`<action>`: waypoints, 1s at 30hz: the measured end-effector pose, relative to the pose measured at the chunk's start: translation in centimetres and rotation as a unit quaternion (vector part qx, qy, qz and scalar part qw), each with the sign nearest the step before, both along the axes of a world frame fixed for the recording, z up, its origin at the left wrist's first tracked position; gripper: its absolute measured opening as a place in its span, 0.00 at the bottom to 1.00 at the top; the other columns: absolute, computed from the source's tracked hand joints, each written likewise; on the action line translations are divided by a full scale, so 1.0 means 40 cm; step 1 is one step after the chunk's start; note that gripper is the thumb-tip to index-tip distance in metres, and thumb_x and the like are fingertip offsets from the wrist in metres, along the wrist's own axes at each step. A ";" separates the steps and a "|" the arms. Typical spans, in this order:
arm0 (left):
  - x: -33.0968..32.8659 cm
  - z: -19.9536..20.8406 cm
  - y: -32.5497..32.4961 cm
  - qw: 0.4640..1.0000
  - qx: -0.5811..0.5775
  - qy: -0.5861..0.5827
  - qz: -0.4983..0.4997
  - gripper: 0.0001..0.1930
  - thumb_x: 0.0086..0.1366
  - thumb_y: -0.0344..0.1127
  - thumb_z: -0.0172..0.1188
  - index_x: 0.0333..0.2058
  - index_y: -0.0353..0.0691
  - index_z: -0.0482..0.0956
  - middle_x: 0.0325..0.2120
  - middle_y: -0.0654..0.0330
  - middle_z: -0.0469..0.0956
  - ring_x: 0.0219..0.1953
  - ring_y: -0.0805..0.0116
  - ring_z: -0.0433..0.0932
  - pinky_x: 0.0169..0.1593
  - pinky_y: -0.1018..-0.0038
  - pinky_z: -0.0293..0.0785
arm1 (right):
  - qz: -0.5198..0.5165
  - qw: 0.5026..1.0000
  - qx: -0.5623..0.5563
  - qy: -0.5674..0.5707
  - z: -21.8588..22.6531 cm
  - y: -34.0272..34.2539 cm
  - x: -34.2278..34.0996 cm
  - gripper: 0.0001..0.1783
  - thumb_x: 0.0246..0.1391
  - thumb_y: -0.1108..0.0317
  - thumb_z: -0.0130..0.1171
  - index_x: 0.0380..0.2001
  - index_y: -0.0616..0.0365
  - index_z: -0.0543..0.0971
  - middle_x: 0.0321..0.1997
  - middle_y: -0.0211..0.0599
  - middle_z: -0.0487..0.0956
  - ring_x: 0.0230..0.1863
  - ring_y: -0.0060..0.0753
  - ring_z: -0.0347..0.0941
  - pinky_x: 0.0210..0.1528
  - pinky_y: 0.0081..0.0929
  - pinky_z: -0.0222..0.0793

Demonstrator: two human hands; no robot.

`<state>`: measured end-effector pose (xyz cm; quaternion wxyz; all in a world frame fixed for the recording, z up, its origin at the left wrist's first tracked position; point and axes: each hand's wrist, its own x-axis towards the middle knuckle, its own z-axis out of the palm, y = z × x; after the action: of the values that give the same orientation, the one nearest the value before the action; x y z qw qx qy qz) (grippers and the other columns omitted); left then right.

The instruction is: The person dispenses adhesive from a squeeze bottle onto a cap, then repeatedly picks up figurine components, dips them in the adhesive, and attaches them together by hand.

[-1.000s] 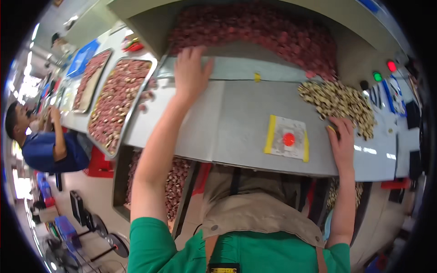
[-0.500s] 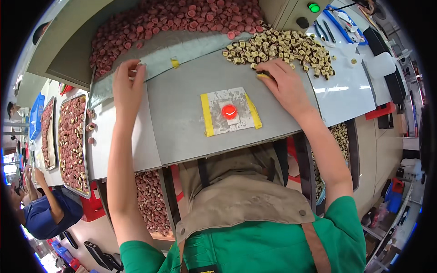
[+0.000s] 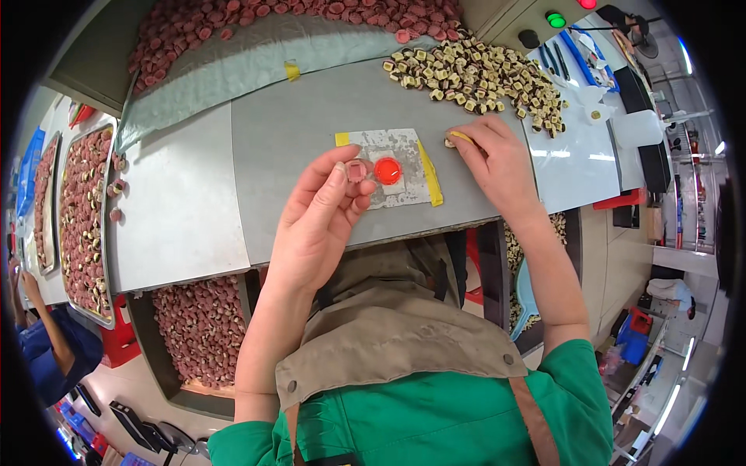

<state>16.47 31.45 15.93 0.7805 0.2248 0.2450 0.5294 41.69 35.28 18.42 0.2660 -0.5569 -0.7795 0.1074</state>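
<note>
In the middle of the frame the person's left hand (image 3: 315,213) has thumb and fingers closed on a pink round piece (image 3: 357,171), lifted just left of a red disc (image 3: 387,171). The disc sits on a pale plate (image 3: 398,140) with yellow tape along its left and right edges; the plate's face carries grey blotches, too blurred to tell as print, and a small light streak on the disc could be a mark or glare. Right of centre, the right hand (image 3: 497,163) has its fingertips drawn together on a small pale-and-dark piece (image 3: 449,142), with a strip of yellow at the finger. Both hands are over a grey mat (image 3: 287,147). At upper right of centre lies a heap of yellow-and-dark pieces (image 3: 478,78); along the top edge, pink caps (image 3: 326,9) are piled behind a pale green sheet (image 3: 225,70) that bears a small square of yellow tape (image 3: 292,71). A green light (image 3: 555,19) glows at upper right. At the left, a metal tray (image 3: 109,299) holds mostly pink pieces, near a co-worker's blue sleeve (image 3: 50,349). At the bottom edge, a dark tag (image 3: 334,460) on the green shirt (image 3: 435,423) is cut off, its lettering unreadable.
</note>
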 end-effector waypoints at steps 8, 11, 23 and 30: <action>-0.032 -0.018 0.000 0.999 -0.024 -0.038 -0.005 0.19 0.70 0.38 0.51 0.56 0.37 0.68 0.45 0.63 0.75 0.44 0.76 0.74 0.49 0.78 0.70 | -0.001 0.997 -0.070 0.045 0.036 -0.025 -0.021 0.13 0.55 0.74 0.56 0.45 0.60 0.77 0.37 0.40 0.76 0.37 0.37 0.74 0.40 0.27 0.70; -0.043 -0.022 -0.003 0.998 -0.011 -0.054 -0.016 0.19 0.70 0.38 0.51 0.56 0.37 0.68 0.45 0.63 0.75 0.44 0.76 0.74 0.49 0.78 0.70 | 0.033 0.996 -0.078 0.005 0.033 -0.019 -0.026 0.13 0.54 0.75 0.57 0.44 0.61 0.77 0.38 0.41 0.76 0.38 0.39 0.74 0.41 0.28 0.70; -0.059 -0.020 -0.011 0.997 -0.025 -0.072 -0.020 0.19 0.70 0.37 0.52 0.56 0.36 0.67 0.45 0.62 0.75 0.45 0.76 0.74 0.50 0.79 0.69 | 0.010 0.992 -0.121 0.030 0.043 -0.026 -0.058 0.11 0.53 0.75 0.58 0.41 0.62 0.77 0.41 0.41 0.77 0.41 0.39 0.75 0.45 0.29 0.70; -0.055 -0.035 -0.014 0.999 -0.012 -0.048 0.012 0.19 0.69 0.36 0.53 0.56 0.37 0.68 0.45 0.62 0.75 0.45 0.75 0.74 0.50 0.79 0.69 | 0.014 0.996 -0.063 -0.065 0.016 -0.021 -0.067 0.10 0.53 0.75 0.58 0.40 0.62 0.77 0.38 0.41 0.76 0.38 0.38 0.75 0.41 0.28 0.71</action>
<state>14.28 30.90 14.55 0.7873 0.1872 0.2163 0.5462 39.02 34.45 19.06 0.1777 -0.5671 -0.7946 0.1240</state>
